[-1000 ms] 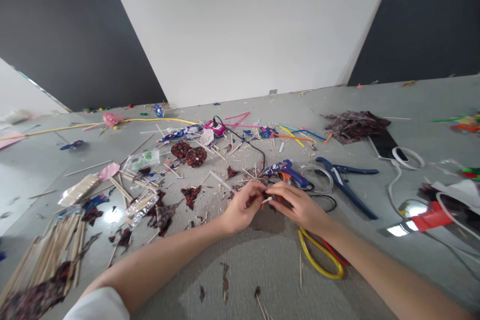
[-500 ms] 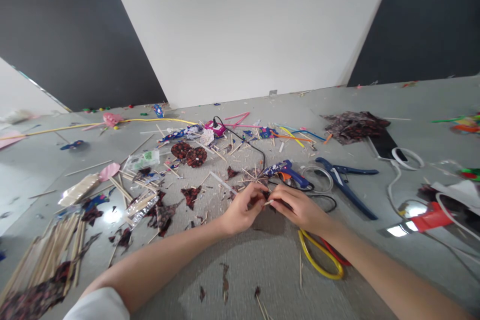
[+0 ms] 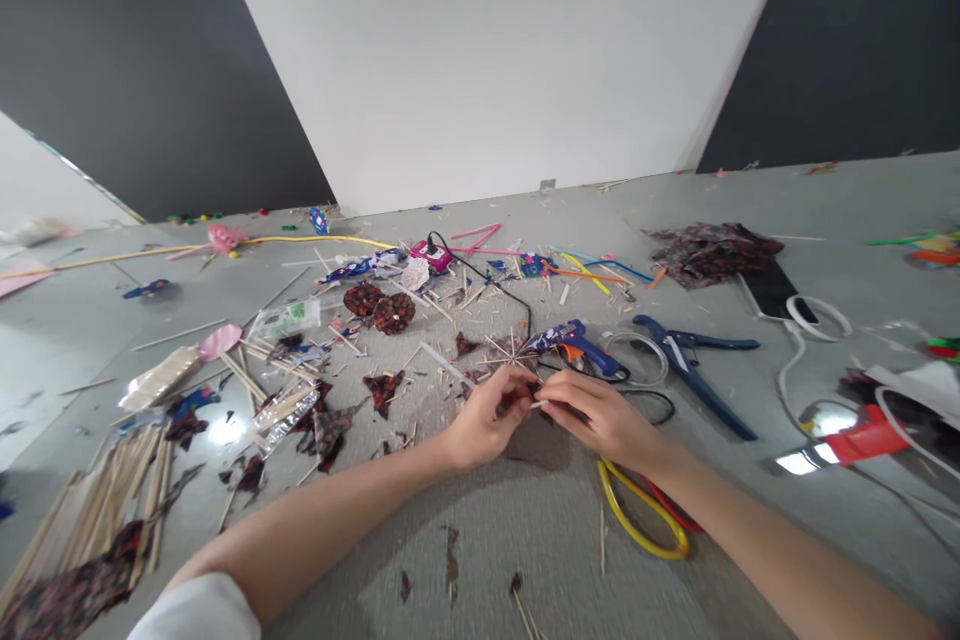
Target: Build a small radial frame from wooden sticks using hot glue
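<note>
Right hand [image 3: 592,415]'s pinched tight on a small white stick [image 3: 539,404] from what I see; left hand [image 3: 486,420]'s curled beside it, can't tell its hold tbh.

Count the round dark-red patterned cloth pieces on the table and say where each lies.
2. The left round piece lies beyond and left of the left hand; the right round piece is beside the first, nearer the blue glue gun. Others could be hidden under clutter.
</note>
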`<state>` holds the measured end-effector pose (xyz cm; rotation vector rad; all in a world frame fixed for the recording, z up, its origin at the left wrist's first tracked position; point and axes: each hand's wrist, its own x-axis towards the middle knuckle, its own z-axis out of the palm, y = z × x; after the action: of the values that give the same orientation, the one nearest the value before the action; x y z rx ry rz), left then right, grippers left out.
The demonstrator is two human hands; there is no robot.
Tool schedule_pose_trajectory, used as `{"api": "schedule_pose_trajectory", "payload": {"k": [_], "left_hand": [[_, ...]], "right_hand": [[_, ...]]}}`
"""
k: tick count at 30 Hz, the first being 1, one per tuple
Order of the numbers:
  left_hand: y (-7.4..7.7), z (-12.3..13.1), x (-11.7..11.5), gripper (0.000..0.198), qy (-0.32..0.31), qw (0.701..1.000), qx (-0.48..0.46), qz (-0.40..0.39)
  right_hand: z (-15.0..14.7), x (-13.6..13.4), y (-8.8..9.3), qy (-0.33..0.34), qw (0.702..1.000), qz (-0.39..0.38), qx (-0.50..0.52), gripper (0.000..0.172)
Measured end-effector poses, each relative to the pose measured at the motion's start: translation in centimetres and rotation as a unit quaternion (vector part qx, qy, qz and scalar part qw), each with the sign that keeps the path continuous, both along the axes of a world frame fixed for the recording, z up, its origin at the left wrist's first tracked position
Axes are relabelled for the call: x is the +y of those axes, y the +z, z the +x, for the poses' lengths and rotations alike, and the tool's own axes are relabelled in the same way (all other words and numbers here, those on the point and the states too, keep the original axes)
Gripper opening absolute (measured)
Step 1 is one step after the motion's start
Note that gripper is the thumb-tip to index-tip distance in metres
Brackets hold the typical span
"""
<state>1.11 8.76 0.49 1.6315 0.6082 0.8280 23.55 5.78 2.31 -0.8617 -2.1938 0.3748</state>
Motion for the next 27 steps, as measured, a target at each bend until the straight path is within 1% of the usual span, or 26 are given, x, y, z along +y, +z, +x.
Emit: {"api": "schedule_pose_trajectory", "payload": {"k": [10,20,24,27], "left_hand": [[-0.11,-0.08,-0.02,0.04,0.002,1.0,-0.001,0.002],[0.07,-0.05,-0.07,0.039,0.004,1.0,0.01,0.002],[0.17,-0.05,-0.12,0.038,0.009,1.0,0.006,0.002],[0.11,-0.04,-0.1,0.039,0.01,1.0,0.002,-0.003]], "right_hand": [[-0.01,0.07,-0.25,-0.009,1.0,0.016,0.011,0.021],[-0.09,0.0,0.12,-0.007,0.999,0.035,-0.008,0.015],[0.0,0.07,-0.1,-0.02,0.999,0.038,0.006,0.022],[0.12,0.03,-0.28,-0.037,0.999,0.019,0.013,0.026]]}}
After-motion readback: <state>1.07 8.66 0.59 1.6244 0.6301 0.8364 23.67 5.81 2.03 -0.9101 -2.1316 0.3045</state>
